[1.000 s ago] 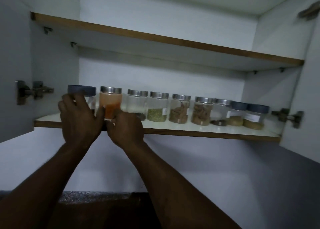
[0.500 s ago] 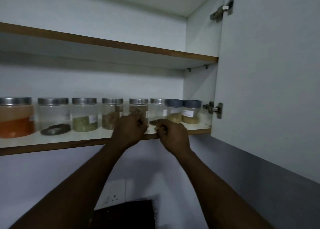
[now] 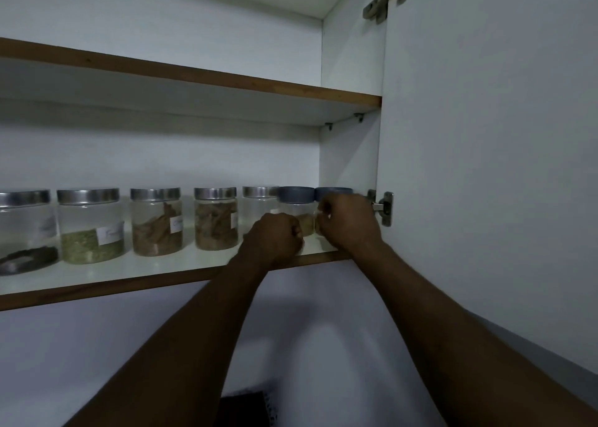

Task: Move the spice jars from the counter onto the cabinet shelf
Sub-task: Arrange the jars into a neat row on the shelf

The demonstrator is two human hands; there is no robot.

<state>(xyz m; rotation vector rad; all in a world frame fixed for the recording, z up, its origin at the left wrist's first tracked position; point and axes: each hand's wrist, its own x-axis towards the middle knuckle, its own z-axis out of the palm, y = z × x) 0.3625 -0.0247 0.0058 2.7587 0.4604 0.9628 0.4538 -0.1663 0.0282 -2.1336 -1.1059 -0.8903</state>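
Observation:
A row of clear spice jars stands on the lower cabinet shelf [image 3: 181, 273]. Several have silver lids, among them one with green spice [image 3: 92, 227] and two with brown pieces [image 3: 157, 223] [image 3: 216, 221]. Two blue-lidded jars stand at the right end. My left hand [image 3: 275, 236] is curled into a fist at the shelf edge. It covers the lower part of a silver-lidded jar [image 3: 260, 197], and its knuckles lie beside the left blue-lidded jar [image 3: 297, 202]. My right hand [image 3: 349, 223] curls its fingers round the rightmost blue-lidded jar [image 3: 333, 191], which is mostly hidden.
The open cabinet door [image 3: 485, 168] hangs close on the right, its lower hinge [image 3: 383, 207] just beside my right hand. The upper shelf [image 3: 207, 79] sits above the jars. A dark counter patch [image 3: 242, 409] shows below between my arms.
Both hands have travelled from the left end of the jar row to the right end, and my view turned right with them. They now sit at the two blue-lidded jars.

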